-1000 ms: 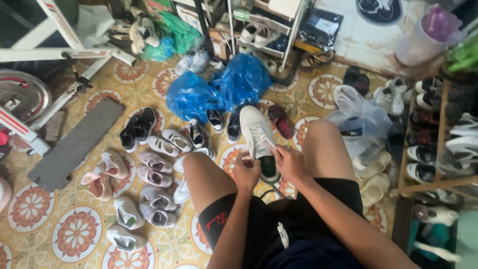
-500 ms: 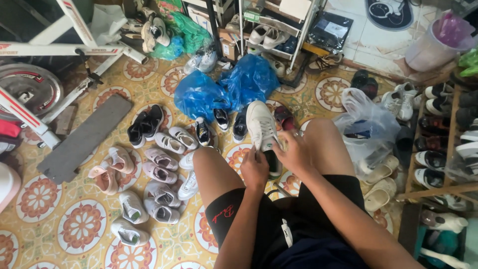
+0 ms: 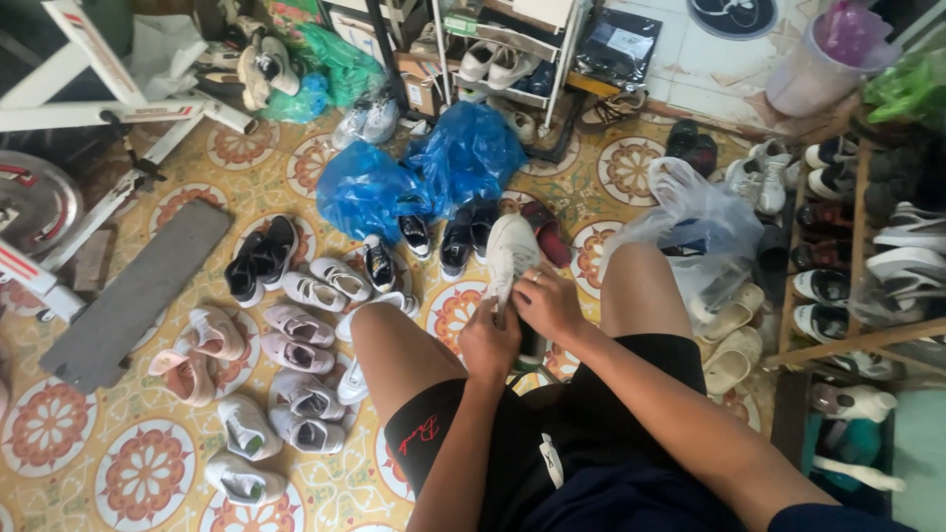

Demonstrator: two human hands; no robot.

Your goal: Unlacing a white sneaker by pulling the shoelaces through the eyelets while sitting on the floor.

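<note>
Knees frame the white sneaker [image 3: 512, 258], held upright between them — left hand [image 3: 490, 342] pinching its lower part with curled fingers, right hand [image 3: 548, 301] closed on its side just above. Beyond the sneaker lie two blue plastic bags [image 3: 414, 172]; farther still, a metal shoe rack [image 3: 503, 59].

Two blue plastic bags [image 3: 424, 177] mid-floor, a green bag [image 3: 340, 64] behind, a clear bag [image 3: 695, 236] right
</note>
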